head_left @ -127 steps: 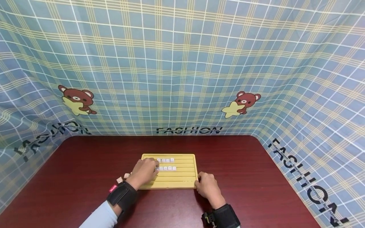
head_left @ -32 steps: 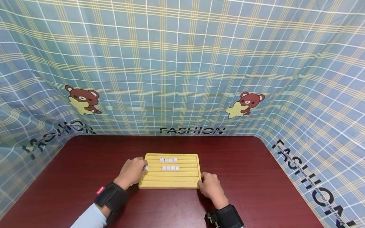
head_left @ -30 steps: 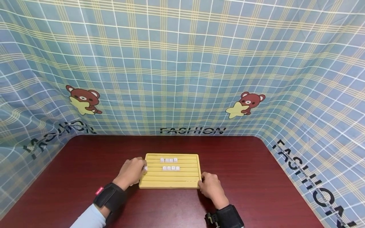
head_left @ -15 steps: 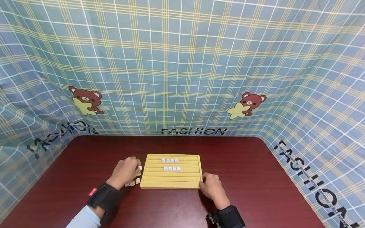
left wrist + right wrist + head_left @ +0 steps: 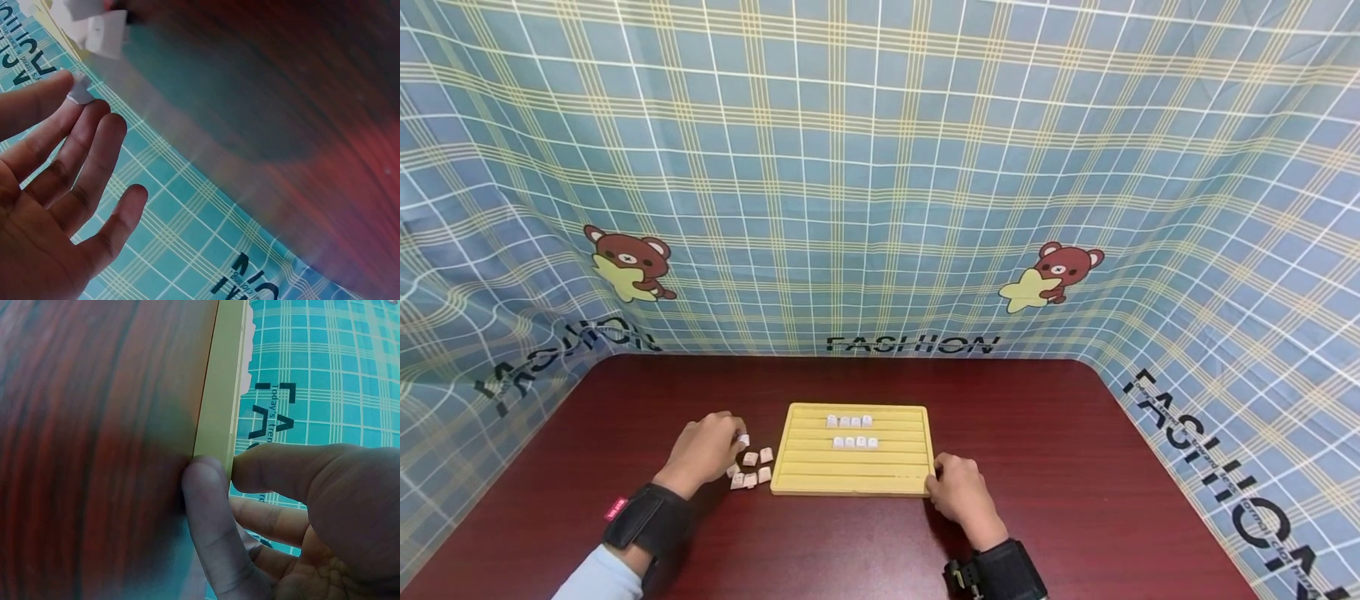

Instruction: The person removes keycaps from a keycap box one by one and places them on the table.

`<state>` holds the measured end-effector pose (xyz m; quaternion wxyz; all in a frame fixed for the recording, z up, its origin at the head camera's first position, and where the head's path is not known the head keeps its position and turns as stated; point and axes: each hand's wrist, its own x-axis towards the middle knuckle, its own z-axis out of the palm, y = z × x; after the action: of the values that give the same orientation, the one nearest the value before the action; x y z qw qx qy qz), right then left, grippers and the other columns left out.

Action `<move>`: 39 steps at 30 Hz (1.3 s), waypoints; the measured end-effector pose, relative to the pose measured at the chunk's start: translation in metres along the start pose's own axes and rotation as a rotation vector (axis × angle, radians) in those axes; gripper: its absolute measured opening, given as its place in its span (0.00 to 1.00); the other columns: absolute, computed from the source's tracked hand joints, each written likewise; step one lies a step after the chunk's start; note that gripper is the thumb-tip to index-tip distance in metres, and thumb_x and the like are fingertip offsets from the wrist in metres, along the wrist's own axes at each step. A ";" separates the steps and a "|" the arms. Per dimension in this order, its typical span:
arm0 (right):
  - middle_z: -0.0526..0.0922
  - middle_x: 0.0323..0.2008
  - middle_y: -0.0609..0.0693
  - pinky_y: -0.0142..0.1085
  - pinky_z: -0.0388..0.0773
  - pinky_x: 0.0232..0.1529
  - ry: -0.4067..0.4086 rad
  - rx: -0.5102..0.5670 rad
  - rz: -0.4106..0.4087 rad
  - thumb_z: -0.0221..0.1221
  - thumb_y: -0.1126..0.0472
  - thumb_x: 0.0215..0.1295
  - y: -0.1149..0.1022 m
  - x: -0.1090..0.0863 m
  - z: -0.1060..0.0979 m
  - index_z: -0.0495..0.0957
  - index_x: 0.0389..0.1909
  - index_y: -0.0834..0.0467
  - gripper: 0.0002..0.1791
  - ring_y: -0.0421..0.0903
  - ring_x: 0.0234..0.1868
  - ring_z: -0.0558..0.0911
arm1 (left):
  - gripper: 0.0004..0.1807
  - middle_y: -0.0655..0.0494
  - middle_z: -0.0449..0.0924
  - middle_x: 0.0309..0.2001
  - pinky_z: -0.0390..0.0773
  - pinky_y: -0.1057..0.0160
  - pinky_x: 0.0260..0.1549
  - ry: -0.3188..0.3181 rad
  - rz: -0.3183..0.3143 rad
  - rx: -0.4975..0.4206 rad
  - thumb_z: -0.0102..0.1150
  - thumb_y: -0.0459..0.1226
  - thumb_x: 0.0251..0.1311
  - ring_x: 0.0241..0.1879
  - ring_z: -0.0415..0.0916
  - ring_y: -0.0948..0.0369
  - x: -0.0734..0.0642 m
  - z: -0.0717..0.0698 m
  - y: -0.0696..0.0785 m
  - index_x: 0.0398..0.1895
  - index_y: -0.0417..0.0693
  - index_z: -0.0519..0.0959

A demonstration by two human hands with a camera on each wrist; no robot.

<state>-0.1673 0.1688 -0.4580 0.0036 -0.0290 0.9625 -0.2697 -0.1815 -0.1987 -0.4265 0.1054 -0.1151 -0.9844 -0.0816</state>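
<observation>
My left hand (image 5: 703,450) pinches a small white keycap (image 5: 80,89) between thumb and fingertip, left of the board, while its other fingers are spread. Beside that hand, several loose keycaps (image 5: 750,458) lie on the table. A yellow grooved board (image 5: 850,479) lies flat, carrying an upper row of white keycaps (image 5: 850,422) and a lower row of white keycaps (image 5: 855,442). My right hand (image 5: 962,492) grips the board's right edge near its front corner; the right wrist view has thumb and finger on either side of the yellow rim (image 5: 222,387).
The dark red wooden table (image 5: 880,550) stretches around the board. A blue plaid curtain (image 5: 865,208) with bear prints and lettering rises behind the table and along both sides.
My left hand has moved left from over the board to beside the loose keycaps, carrying a keycap out of the lower row. The right hand stays at the board's edge.
</observation>
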 end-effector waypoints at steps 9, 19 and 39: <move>0.78 0.20 0.49 0.34 0.70 0.24 0.011 0.004 -0.006 0.59 0.64 0.59 0.000 0.000 -0.001 0.80 0.45 0.65 0.13 0.41 0.20 0.74 | 0.04 0.52 0.80 0.29 0.75 0.54 0.26 -0.044 -0.017 0.002 0.68 0.34 0.53 0.29 0.79 0.55 -0.002 0.004 -0.009 0.30 0.44 0.83; 0.77 0.14 0.45 0.33 0.69 0.23 -0.012 0.027 -0.023 0.58 0.65 0.61 0.000 -0.002 -0.001 0.79 0.47 0.67 0.15 0.39 0.16 0.75 | 0.04 0.54 0.79 0.27 0.74 0.55 0.23 -0.052 -0.013 0.008 0.69 0.34 0.52 0.27 0.78 0.57 -0.006 0.009 -0.015 0.26 0.46 0.81; 0.76 0.13 0.44 0.35 0.72 0.25 -0.009 0.013 -0.005 0.59 0.64 0.59 0.000 -0.001 0.000 0.79 0.47 0.66 0.16 0.39 0.17 0.75 | 0.04 0.53 0.80 0.28 0.75 0.54 0.25 -0.056 -0.020 0.011 0.69 0.34 0.52 0.28 0.79 0.56 -0.009 0.014 -0.015 0.29 0.45 0.82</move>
<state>-0.1668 0.1691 -0.4579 0.0072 -0.0326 0.9607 -0.2756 -0.1790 -0.2123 -0.4441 0.0777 -0.1068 -0.9885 -0.0742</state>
